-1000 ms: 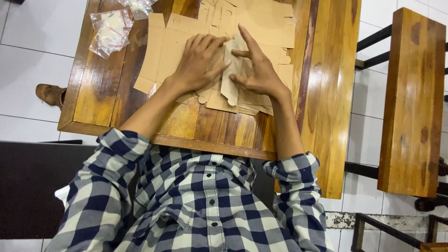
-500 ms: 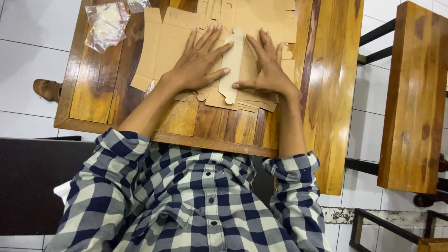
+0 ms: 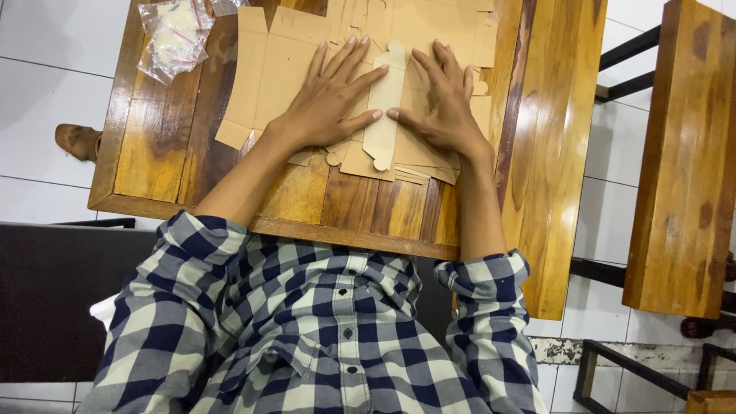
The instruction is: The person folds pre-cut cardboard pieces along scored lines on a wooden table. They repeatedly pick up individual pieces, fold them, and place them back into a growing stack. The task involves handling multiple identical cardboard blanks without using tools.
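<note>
Flat brown cardboard box blanks (image 3: 276, 69) lie spread over a wooden table (image 3: 153, 146). My left hand (image 3: 330, 96) lies flat, fingers spread, on the blanks left of a folded paler cardboard strip (image 3: 383, 107). My right hand (image 3: 441, 100) presses flat on the cardboard right of that strip. Both thumbs meet at the strip's middle. Neither hand grips anything; both palms press down.
Clear plastic bags (image 3: 175, 34) with small white contents sit at the table's far left corner. A wooden bench (image 3: 678, 153) stands to the right over white tiled floor. A brown shoe (image 3: 77, 140) rests on the floor at left. A dark seat (image 3: 46, 299) is at lower left.
My right hand, earlier lifted with a finger pointing up over a raised flap, has come down flat. The folded strip now lies pressed between both hands.
</note>
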